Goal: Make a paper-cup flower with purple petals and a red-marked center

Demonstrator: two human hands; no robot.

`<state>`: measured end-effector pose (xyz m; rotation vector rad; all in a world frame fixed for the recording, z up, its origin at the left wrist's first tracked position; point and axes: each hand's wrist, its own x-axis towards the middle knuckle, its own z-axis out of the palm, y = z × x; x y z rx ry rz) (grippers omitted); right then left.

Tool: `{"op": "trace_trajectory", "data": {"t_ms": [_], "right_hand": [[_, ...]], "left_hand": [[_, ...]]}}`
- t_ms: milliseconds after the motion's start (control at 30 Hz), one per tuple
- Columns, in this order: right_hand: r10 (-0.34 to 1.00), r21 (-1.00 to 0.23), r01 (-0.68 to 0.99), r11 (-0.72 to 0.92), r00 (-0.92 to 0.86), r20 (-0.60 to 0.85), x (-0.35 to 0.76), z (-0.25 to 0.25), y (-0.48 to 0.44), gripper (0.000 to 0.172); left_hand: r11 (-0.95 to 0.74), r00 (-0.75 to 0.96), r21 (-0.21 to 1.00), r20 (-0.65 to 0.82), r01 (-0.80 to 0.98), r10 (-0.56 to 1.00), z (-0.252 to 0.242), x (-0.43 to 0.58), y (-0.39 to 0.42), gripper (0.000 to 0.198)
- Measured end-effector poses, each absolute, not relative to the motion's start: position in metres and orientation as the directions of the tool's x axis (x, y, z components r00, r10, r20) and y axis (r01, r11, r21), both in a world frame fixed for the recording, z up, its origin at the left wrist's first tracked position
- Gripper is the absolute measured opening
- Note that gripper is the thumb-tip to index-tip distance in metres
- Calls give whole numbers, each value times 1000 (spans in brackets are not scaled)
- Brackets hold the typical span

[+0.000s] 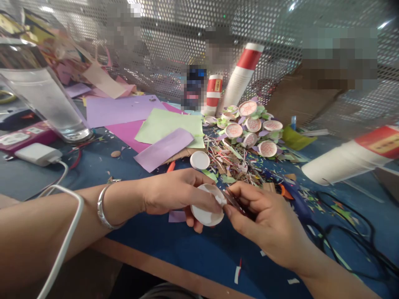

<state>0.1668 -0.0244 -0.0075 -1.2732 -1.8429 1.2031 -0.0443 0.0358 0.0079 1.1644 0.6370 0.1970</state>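
Note:
My left hand (187, 195) holds a round white paper cup bottom (204, 215), its fingers wrapped around the rim and one finger lying across the inside. My right hand (264, 220) is closed on a thin dark metal tool (236, 202), most of it hidden by the fingers. The tool's tip meets the right edge of the cup bottom. Just beyond my left hand, another white cup bottom (200, 160) lies on the table. A small purple paper piece (177, 216) shows under my left hand.
Paper scraps (227, 162) pile up beyond my hands, below several decorated cup bottoms (233, 130). Purple (121, 109) and green paper (174, 126) lie left of them. Stacked paper cups (343, 164) lie at right, near black cables (346, 232). A water bottle (46, 95) stands left; a white cable (70, 236) crosses my left forearm.

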Motion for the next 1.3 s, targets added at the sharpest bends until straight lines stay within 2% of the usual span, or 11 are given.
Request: {"op": "trace_trajectory", "data": {"t_ms": [133, 367, 567, 800, 1033, 1167, 1300], "right_hand": [[957, -876, 463, 134, -290, -8, 168, -7, -22, 21], [985, -844, 528, 93, -173, 1, 174, -2, -21, 40], [966, -794, 585, 165, -257, 11, 174, 1, -21, 41], [958, -822, 562, 93, -276, -80, 173, 1, -23, 46], [958, -833, 536, 136, -287, -29, 175, -1, -24, 38], [953, -752, 614, 238, -298, 58, 173, 2, -26, 38], [932, -615, 704, 355, -321, 169, 170, 4, -27, 36]], "left_hand": [[349, 751, 925, -335, 148, 569, 7, -43, 36, 26], [242, 657, 970, -190, 12, 729, 6, -44, 38, 35], [192, 655, 981, -152, 11, 740, 6, -45, 39, 34], [75, 691, 997, -75, 30, 719, 1, -45, 37, 25], [-54, 691, 996, -10, 71, 723, 1, -45, 33, 15], [-108, 667, 988, 4, 115, 745, 0, -45, 31, 17], [2, 664, 993, -80, 116, 743, 2, -45, 29, 22]]}}
